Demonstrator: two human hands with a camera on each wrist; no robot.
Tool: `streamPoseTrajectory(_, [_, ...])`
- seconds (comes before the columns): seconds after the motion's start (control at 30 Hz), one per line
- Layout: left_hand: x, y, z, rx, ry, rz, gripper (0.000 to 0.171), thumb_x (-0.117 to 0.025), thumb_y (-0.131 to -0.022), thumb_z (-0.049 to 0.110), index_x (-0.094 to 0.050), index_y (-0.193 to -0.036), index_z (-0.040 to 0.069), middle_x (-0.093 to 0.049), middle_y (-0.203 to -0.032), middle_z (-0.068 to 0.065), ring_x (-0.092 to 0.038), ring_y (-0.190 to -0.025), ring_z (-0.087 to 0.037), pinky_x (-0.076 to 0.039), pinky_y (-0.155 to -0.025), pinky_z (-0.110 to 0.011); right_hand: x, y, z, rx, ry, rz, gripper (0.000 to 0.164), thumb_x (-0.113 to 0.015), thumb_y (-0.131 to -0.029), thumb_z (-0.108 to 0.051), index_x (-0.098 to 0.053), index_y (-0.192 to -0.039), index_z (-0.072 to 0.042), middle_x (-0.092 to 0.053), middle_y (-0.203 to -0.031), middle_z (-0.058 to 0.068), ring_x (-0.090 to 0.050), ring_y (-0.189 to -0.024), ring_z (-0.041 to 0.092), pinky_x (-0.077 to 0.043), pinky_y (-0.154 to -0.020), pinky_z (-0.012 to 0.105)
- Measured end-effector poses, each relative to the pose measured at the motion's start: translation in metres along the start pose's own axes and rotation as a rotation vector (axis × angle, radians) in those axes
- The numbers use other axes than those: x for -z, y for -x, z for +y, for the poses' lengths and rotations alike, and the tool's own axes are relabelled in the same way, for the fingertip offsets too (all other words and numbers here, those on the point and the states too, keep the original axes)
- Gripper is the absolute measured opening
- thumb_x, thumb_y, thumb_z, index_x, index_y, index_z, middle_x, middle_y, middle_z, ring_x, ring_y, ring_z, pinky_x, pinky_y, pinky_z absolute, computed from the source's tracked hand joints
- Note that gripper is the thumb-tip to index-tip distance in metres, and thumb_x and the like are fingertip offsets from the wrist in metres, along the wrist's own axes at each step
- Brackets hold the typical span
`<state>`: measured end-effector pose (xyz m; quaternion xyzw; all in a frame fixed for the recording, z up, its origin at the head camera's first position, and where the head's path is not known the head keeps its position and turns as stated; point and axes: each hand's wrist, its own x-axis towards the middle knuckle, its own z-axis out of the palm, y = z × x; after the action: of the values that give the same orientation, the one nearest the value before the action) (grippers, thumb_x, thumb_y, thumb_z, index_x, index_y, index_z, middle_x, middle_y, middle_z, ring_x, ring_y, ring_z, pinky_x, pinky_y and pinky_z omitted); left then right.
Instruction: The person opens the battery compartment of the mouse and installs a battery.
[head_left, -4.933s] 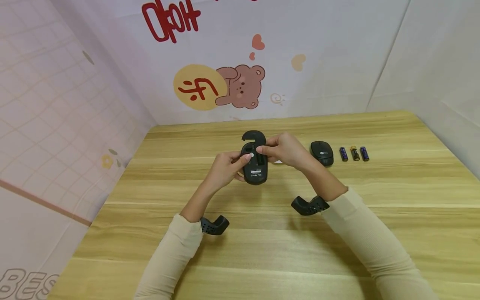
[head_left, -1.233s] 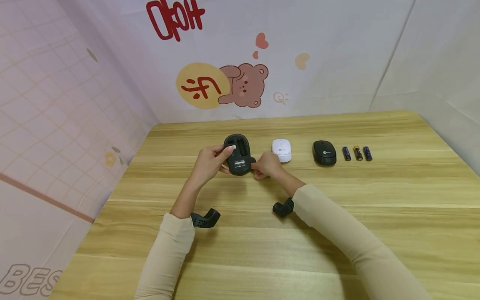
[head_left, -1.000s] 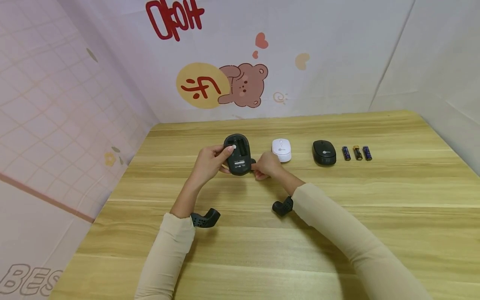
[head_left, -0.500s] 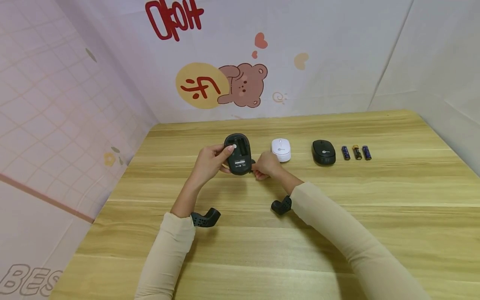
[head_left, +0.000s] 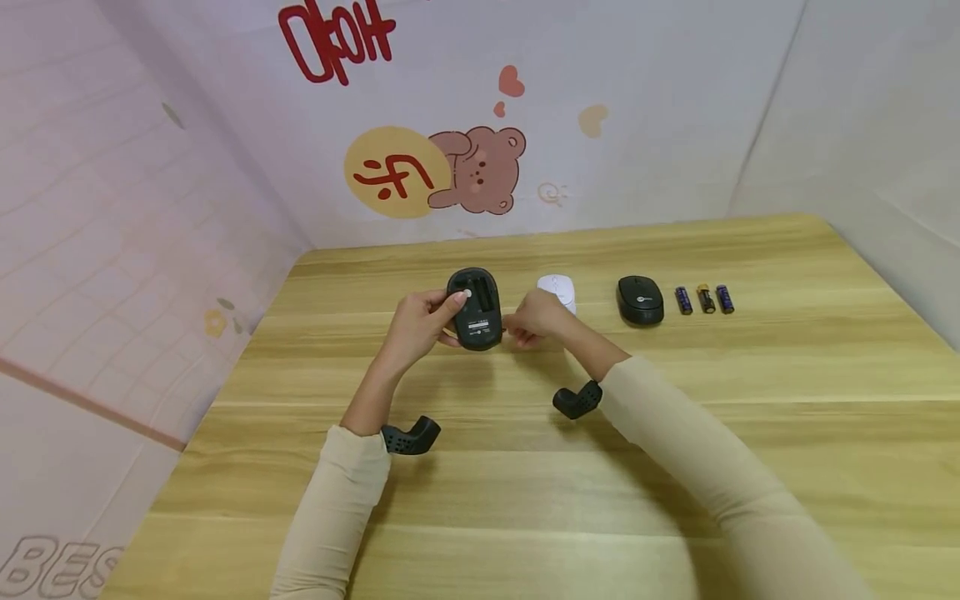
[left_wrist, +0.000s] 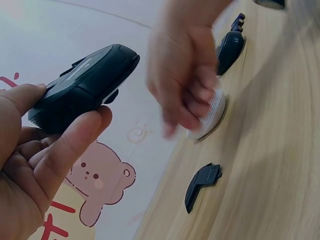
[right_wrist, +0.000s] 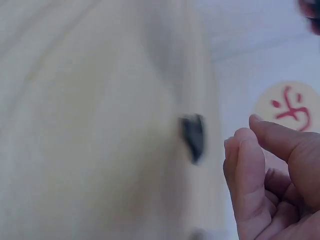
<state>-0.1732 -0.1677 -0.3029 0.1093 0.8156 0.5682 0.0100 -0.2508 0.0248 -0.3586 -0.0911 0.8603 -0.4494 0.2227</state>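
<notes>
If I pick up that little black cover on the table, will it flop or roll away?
Maybe not! The black cover holds a hooked shape without support, so it looks stiff. It's probably light, because it looks thin. Rolling seems unlikely with that bend and squared end, though it might slide along the table.

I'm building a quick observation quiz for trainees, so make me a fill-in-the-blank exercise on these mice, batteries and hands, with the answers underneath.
1. The left hand grips the opened mouse, while the right hand holds ____.
2. In the head view, the white mouse is partly hidden by the person's ____ hand.
3. In the left wrist view, the loose cover lies on the ____.
4. To the right of the black mouse lie ____ batteries.

Missing words: nothing; right; table; three.
</notes>
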Motion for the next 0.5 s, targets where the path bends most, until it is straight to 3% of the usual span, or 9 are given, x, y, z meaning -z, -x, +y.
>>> streamPoseTrajectory(0.13, [-0.001,-0.006,-0.012,-0.007,0.006,-0.018,0.036,-0.054,-0.094,0.024,-0.063,-0.110,-0.008,-0.065,-0.087,-0.020,-0.065,-0.065,-0.025,-0.056,-0.056,-0.035,0.028,0.012,-0.010,0.011,0.008,0.010,0.041,-0.064,-0.087,-0.029,-0.067,-0.088,0.011,-0.062,-0.061,0.007,-0.061,-0.052,0.015,-0.056,-0.062,0.036])
streamPoseTrajectory(0.2, [-0.003,-0.007,-0.013,-0.013,0.005,-0.024,0.036,-0.054,-0.094,0.024,-0.063,-0.109,-0.008,-0.065,-0.086,-0.020,-0.065,-0.065,-0.025,-0.056,-0.056,-0.036,0.041,0.017,-0.013,0.015,0.005,0.009,0.043,-0.063,-0.088,-0.032,-0.066,-0.090,0.011,-0.061,-0.063,0.006,-0.060,-0.054,0.015,-0.056,-0.062,0.034])
streamPoseTrajectory(0.4, [-0.007,-0.007,-0.013,-0.016,0.012,-0.027,0.037,-0.055,-0.094,0.025,-0.063,-0.110,-0.007,-0.065,-0.088,-0.021,-0.066,-0.066,-0.025,-0.056,-0.057,-0.039,0.078,0.030,-0.013,0.009,-0.078,0.057,0.043,-0.059,-0.091,-0.029,-0.062,-0.095,0.013,-0.059,-0.066,0.007,-0.058,-0.054,0.013,-0.055,-0.058,0.028])
streamPoseTrajectory(0.5, [-0.009,-0.008,-0.011,-0.012,0.009,-0.032,0.038,-0.055,-0.093,0.026,-0.063,-0.111,-0.006,-0.065,-0.088,-0.020,-0.066,-0.066,-0.023,-0.056,-0.057,-0.037,0.093,0.034,-0.006,0.000,-0.124,0.108,0.040,-0.061,-0.090,-0.028,-0.063,-0.090,0.012,-0.059,-0.064,0.007,-0.058,-0.054,0.013,-0.055,-0.058,0.028])
